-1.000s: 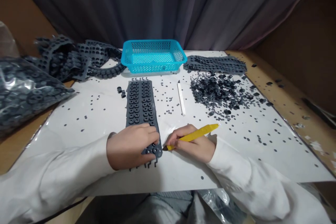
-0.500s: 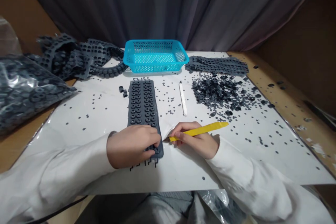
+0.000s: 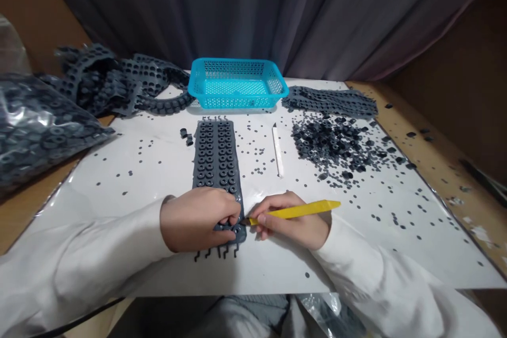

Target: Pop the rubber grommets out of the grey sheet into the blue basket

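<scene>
A dark grey moulded rubber sheet [image 3: 216,154] lies lengthwise on the white table covering, with rows of raised rings on it. My left hand [image 3: 202,219] rests on its near end, fingers curled and thumb close to the right edge, gripping the sheet there. Beneath that palm, part of the sheet is hidden. In the closed fingers of my right hand [image 3: 293,222] is a yellow-handled craft knife [image 3: 301,209], held like a pen. Its dark tip meets the sheet's right edge near my left fingers.
Behind the sheet stands a blue basket [image 3: 240,101]. A white-handled knife [image 3: 278,154] lies to the right, before a heap of small black rubber pieces [image 3: 332,140]. Punched rubber strips [image 3: 332,100] lie behind it. At left are a filled plastic bag [image 3: 43,132] and rubber scraps [image 3: 146,74].
My right hand has moved slightly down and left, bringing the knife tip from beside the sheet onto its edge near my left fingers. My left hand stays on the sheet.
</scene>
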Motion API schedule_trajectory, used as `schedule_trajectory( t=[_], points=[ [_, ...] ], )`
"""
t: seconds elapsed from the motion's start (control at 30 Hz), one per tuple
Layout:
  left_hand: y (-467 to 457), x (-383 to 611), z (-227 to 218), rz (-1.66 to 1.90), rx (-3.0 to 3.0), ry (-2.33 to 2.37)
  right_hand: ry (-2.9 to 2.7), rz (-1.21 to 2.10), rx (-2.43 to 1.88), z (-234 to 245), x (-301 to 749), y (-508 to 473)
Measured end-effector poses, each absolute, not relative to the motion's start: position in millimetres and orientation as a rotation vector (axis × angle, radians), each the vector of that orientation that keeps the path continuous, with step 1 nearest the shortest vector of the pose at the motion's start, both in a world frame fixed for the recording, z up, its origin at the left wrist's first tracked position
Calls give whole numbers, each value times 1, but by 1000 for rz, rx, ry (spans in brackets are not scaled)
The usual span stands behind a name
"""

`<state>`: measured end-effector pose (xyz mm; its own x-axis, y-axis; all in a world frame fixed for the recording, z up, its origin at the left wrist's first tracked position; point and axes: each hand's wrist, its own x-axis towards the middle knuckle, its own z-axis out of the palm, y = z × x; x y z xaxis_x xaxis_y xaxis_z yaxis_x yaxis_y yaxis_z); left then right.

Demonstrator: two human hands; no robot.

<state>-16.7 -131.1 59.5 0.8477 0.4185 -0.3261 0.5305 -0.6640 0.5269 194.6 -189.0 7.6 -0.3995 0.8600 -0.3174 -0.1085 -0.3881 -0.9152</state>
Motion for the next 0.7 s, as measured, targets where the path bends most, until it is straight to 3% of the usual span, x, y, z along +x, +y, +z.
schedule_trajectory(
  t=[0.3,0.7],
  points=[
    [-61,-35,34,415,2481,1246,-992,1722,-1025,-2,190,-182],
    [-44,-39,7,544,2433,1308,-1067,1661,-1085,6,186,-187]
  ],
)
